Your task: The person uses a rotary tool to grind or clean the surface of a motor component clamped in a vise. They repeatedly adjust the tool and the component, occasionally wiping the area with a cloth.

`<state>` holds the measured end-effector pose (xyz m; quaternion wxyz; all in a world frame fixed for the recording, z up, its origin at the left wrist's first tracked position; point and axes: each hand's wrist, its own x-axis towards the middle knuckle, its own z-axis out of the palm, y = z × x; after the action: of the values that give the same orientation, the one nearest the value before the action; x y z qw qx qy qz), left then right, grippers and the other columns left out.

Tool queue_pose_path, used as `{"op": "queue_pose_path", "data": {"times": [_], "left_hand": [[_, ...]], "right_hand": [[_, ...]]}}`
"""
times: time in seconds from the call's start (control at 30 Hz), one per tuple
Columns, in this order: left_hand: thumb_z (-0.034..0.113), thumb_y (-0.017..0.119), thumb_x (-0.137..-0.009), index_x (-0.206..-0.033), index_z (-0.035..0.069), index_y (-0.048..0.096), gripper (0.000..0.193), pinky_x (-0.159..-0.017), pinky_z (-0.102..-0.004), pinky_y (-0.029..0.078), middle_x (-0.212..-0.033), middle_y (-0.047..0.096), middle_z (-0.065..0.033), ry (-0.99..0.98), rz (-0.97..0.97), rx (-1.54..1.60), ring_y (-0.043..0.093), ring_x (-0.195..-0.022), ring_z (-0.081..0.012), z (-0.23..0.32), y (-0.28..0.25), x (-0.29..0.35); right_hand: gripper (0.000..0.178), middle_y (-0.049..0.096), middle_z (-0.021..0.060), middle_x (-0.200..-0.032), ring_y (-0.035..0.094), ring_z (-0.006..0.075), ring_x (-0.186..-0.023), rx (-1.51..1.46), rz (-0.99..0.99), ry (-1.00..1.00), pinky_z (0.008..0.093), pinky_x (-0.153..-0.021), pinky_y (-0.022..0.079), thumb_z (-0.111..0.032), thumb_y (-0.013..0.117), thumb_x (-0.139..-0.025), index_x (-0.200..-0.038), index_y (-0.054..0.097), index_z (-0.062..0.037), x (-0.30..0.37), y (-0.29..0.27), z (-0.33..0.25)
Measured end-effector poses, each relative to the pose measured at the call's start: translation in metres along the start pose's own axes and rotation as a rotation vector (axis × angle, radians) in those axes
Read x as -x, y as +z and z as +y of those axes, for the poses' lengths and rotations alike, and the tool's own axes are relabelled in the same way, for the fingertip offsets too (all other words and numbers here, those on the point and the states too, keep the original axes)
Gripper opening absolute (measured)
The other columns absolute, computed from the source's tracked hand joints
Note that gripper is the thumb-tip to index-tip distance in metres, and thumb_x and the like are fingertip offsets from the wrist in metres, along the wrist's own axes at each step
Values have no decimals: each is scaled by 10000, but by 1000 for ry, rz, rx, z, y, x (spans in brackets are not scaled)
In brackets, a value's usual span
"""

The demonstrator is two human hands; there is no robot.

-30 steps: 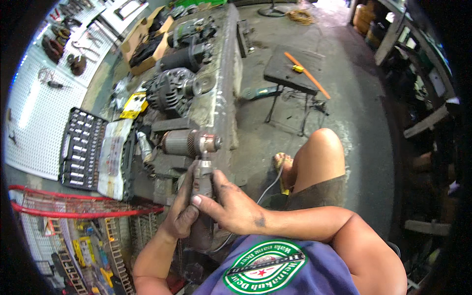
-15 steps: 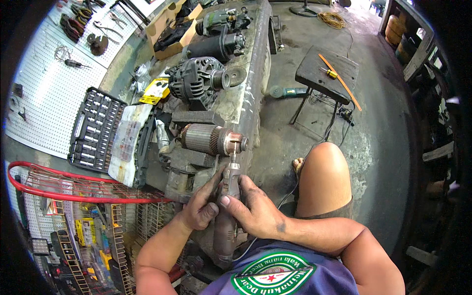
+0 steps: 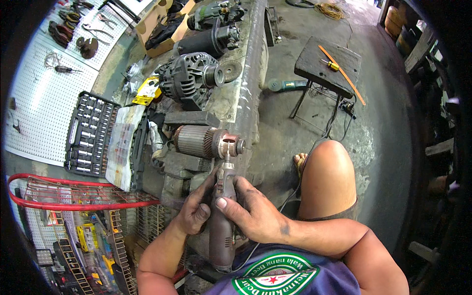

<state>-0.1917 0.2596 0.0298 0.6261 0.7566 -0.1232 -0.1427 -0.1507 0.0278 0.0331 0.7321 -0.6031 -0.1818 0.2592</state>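
Armature (image 3: pixel 194 141) at cluttered bench (image 3: pixel 228 105), pegboard (image 3: pixel 46 115) left, perhaps shelving (image 3: pixel 437 149) far right

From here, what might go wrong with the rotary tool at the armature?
The slim bit is at the copper end of the armature, so a slip might gouge the copper. The left hand lies against the rotary tool and the right hand grips it, both bare and close behind the bit; a kick could bring skin against it. The cord runs past the bent knee, where a leg movement might tug it.
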Motion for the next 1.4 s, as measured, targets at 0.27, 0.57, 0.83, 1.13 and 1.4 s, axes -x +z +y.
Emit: {"op": "queue_pose_path", "data": {"times": [0.27,0.57,0.83,1.13,1.4], "left_hand": [[619,538,-1087,-1681,-94,251,972,-1295,-441,284,-1680,436,-235,-5,14,-50,399,-1573,-323,6,0,-3],[608,541,-1091,-1679,-94,263,957,-1289,-428,295,-1666,461,-218,-31,31,11,429,-1550,-301,8,4,-4],[624,534,-1089,-1673,-89,286,954,-1278,-431,316,-1649,476,-225,-39,40,40,447,-1534,-302,3,2,-2],[729,645,-980,-1654,-44,368,1062,-1210,-419,410,-1553,572,-163,-111,153,57,575,-1397,-267,5,8,-5],[764,625,-966,-1642,-49,398,1081,-1195,-409,416,-1518,601,-159,-116,167,-8,587,-1370,-264,6,6,-5]], "right_hand": [[628,692,366,-1098,724,470,-1095,24,12,35,512,-957,550,-491,625,-1087,-1284,503,92,1,0,2],[555,672,260,-1165,652,295,-1128,3,-21,133,431,-987,534,-402,638,-1104,-1332,498,84,1,0,-1],[605,680,375,-1162,708,460,-1158,-65,6,80,498,-990,547,-439,650,-1084,-1303,507,107,-2,5,7],[588,689,378,-1076,734,474,-1083,-49,19,40,509,-925,568,-442,658,-1080,-1232,500,103,-5,6,14],[596,689,378,-1030,742,482,-1034,-36,44,24,515,-882,573,-450,663,-1076,-1202,497,108,-6,8,18]]}}
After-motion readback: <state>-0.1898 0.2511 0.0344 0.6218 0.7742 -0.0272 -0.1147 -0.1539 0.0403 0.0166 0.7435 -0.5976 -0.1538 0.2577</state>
